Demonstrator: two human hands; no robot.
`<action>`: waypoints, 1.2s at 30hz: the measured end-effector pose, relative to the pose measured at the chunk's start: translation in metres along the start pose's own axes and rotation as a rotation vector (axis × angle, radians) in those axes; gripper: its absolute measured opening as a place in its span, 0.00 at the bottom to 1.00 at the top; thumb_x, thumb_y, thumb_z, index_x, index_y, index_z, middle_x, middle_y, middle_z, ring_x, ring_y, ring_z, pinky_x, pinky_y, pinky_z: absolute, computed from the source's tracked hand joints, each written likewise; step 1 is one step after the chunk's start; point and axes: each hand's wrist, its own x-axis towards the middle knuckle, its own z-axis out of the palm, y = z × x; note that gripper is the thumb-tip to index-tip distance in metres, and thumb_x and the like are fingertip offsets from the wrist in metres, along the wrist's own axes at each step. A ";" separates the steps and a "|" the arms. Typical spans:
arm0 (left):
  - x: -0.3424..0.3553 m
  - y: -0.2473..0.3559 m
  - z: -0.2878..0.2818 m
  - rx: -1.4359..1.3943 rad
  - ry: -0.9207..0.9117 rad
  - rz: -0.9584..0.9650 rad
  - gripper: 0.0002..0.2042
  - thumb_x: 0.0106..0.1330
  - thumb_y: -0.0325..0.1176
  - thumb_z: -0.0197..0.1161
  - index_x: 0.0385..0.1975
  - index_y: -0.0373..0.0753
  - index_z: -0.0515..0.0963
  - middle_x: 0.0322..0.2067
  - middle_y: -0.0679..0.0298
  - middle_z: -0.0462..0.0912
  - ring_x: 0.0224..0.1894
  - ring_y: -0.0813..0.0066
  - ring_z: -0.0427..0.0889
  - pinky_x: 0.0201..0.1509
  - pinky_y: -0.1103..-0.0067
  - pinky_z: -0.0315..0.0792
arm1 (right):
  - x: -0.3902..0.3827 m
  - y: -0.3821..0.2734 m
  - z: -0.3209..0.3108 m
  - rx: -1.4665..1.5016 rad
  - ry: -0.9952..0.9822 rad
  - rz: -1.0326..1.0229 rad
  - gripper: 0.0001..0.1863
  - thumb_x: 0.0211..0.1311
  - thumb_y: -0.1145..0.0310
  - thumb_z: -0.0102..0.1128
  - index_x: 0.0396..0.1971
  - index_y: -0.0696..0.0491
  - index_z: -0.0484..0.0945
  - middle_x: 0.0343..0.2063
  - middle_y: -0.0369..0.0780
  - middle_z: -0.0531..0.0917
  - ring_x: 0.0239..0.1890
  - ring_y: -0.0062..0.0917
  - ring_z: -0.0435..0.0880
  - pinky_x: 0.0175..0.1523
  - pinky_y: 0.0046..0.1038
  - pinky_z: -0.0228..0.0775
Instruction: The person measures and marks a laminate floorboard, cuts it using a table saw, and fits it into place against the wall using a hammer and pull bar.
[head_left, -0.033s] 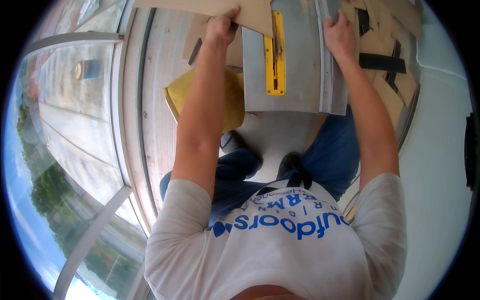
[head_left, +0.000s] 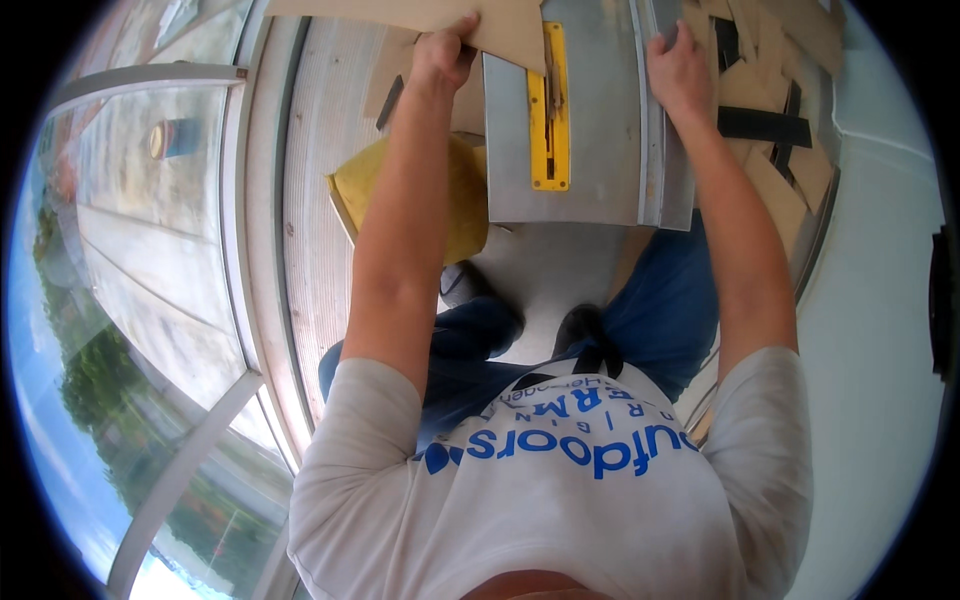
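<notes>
At the top of the view, my left hand (head_left: 443, 60) is closed on the near edge of a flat brown board (head_left: 512, 36), its thumb on top. That board lies over the left far part of a grey metal saw table (head_left: 600, 150) and covers the far end of its yellow slotted insert (head_left: 563, 130). Along the table's right side runs a metal rip fence (head_left: 652, 170). My right hand (head_left: 684, 75) is wrapped around the fence's far part, on its right side. The board's far end runs out of the picture.
A yellow bin-like container (head_left: 462, 200) stands left of the saw table. Brown and black offcuts (head_left: 770, 125) are heaped at the right. A window (head_left: 150, 230) lines the left side, with a small jar (head_left: 175, 139) behind its frame. A pale wall (head_left: 885, 270) bounds the right.
</notes>
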 end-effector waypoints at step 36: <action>-0.087 0.001 0.018 0.058 0.065 0.051 0.25 0.69 0.19 0.65 0.65 0.31 0.68 0.60 0.54 0.78 0.60 0.57 0.79 0.67 0.65 0.76 | 0.001 0.003 -0.003 -0.013 -0.014 -0.008 0.35 0.72 0.44 0.46 0.73 0.47 0.64 0.66 0.55 0.73 0.66 0.53 0.74 0.69 0.47 0.68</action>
